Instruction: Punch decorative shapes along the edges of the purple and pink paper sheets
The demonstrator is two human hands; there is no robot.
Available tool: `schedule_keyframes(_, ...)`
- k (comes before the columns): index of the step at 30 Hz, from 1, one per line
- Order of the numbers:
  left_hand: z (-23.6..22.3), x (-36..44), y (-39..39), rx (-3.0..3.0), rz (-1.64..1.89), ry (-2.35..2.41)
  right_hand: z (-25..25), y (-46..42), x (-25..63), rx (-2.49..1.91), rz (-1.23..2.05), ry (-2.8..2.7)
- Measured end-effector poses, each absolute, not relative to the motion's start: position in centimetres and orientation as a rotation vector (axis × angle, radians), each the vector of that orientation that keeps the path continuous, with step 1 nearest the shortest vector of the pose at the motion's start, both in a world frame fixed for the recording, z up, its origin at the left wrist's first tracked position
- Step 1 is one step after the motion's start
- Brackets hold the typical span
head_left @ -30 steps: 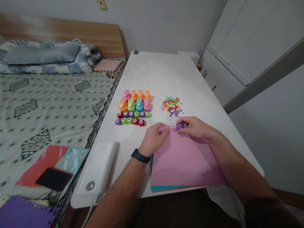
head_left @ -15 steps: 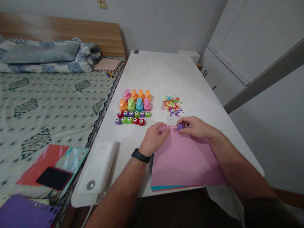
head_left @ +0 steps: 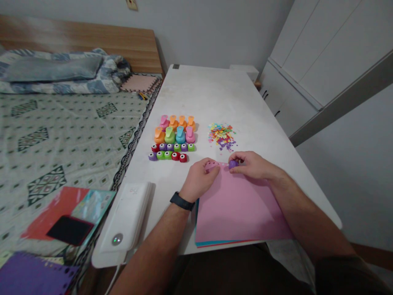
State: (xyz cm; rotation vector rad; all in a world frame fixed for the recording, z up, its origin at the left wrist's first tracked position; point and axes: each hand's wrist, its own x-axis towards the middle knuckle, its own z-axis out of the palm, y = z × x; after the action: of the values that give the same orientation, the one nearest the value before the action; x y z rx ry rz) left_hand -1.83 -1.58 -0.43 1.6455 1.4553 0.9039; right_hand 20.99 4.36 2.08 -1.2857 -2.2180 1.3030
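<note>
A short run of punched holes (head_left: 223,164) already shows along the far edge of my pink sheet (head_left: 242,213), from where my left hand (head_left: 200,179) sits across to the purple punch (head_left: 233,164). The broad middle of the sheet and its near edge look whole. Past the punch my right hand (head_left: 253,165) covers the far edge, so I can't tell whether that stretch has been cut. Blue and red sheets peek out beneath the pink one at the near side; I see no holes in the little that shows of them. A heap of paper bits (head_left: 221,135) in many colours, purple ones at its near side, lies on the desk (head_left: 199,92) just beyond my hands.

My right grip is closed around the purple punch, thumb on the near side and fingers on the far side, with the punch between my fingertips, right at the sheet's far edge. Whether it is pressed down, I cannot tell. My left grip is pinched on the same edge to the left of the punch, thumb on top of the paper. Beyond it, to the left, stand rows of small punches (head_left: 167,155) and larger punches (head_left: 170,136).
</note>
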Motion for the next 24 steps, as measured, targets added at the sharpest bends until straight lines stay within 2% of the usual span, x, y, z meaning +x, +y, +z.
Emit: schedule_keyframes(24, -0.5, -1.8, -1.7, 1.632, 0.851, 1.475, 1.1, 4.0, 21.1, -1.245, 1.202, -2.274)
